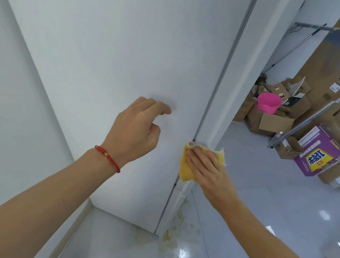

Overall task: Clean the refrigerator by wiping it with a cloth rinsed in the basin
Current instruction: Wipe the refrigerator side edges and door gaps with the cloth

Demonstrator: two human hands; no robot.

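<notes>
I am facing the white refrigerator [113,57], glossy floor [264,199] and cardboard boxes [270,120] lying far right. My right hand [207,170] is pressing the yellow cloth [186,169] flat, fingers straight, on its right edge, cloth running up-down, half hidden. My left hand [138,128] is hovering, fingers loosely curled

Cloth [186,171] — mostly under right hand [208,175]
</notes>
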